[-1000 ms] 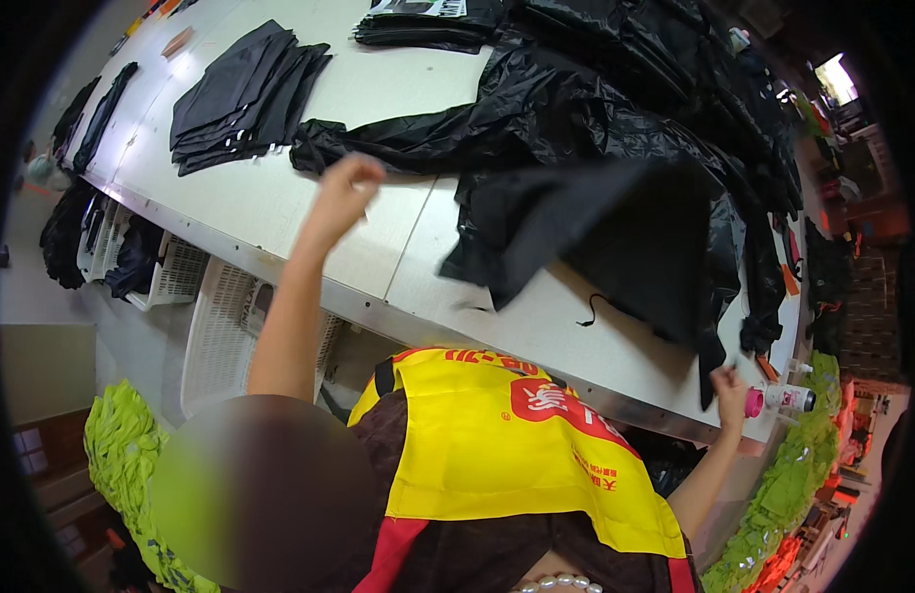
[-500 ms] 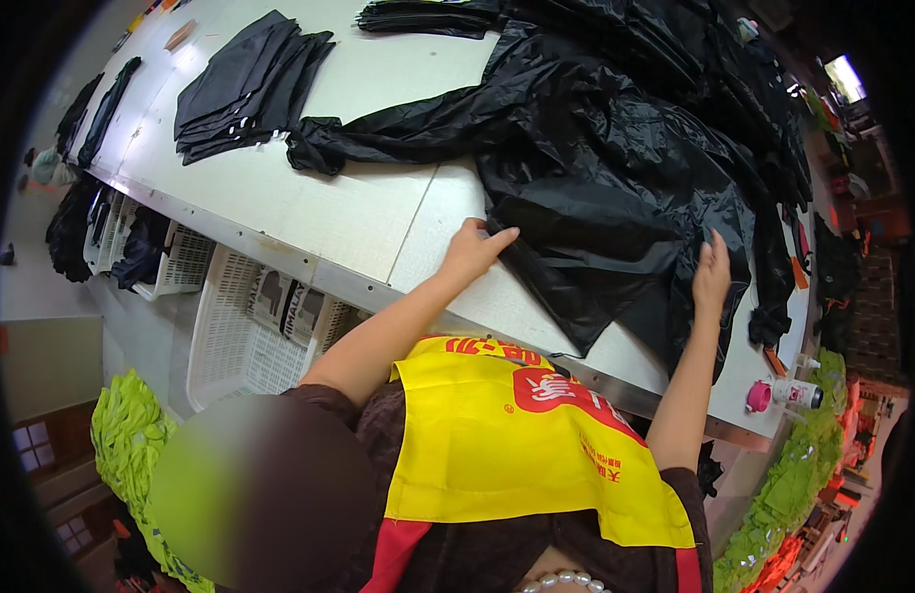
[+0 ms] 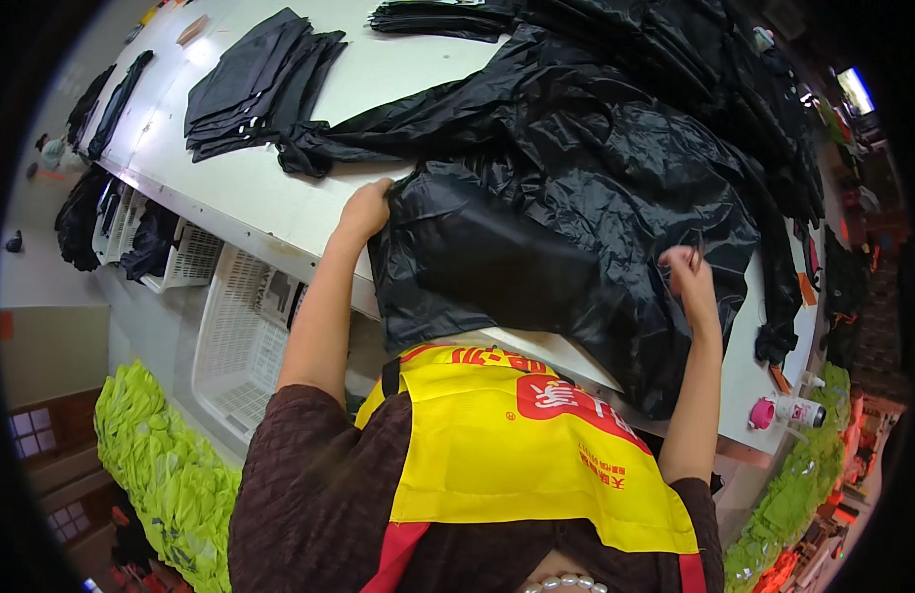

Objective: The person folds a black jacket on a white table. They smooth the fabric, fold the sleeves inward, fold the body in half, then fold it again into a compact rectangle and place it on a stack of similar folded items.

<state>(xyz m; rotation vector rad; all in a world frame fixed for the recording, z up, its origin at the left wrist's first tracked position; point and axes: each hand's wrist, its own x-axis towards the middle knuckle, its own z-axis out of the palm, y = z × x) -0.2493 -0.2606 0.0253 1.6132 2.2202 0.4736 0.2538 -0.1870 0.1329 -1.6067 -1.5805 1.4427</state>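
A thin, shiny black garment (image 3: pixel 625 188) lies spread and creased over the white table, one long sleeve stretched toward the left. My left hand (image 3: pixel 366 210) is closed on the upper left corner of a smooth black panel (image 3: pixel 487 257) of it, which hangs partly over the table's front edge close to my yellow apron. Above the right part of the cloth is my right hand (image 3: pixel 689 282), its fingers curled together and slightly blurred. A dark sliver shows between those fingers; whether it is cloth or something else I cannot make out.
A stack of folded black pieces (image 3: pixel 255 89) lies at the left on the white table (image 3: pixel 408 84). More black garments (image 3: pixel 665 49) are heaped at the back. White plastic baskets (image 3: pixel 235 346) stand below the edge. A bottle (image 3: pixel 801 410) with a pink item (image 3: pixel 763 413) is at right.
My left hand has moved left and away from me, drawing the black panel out with it. My right hand went from stretched fingers to curled ones, shifting slightly left.
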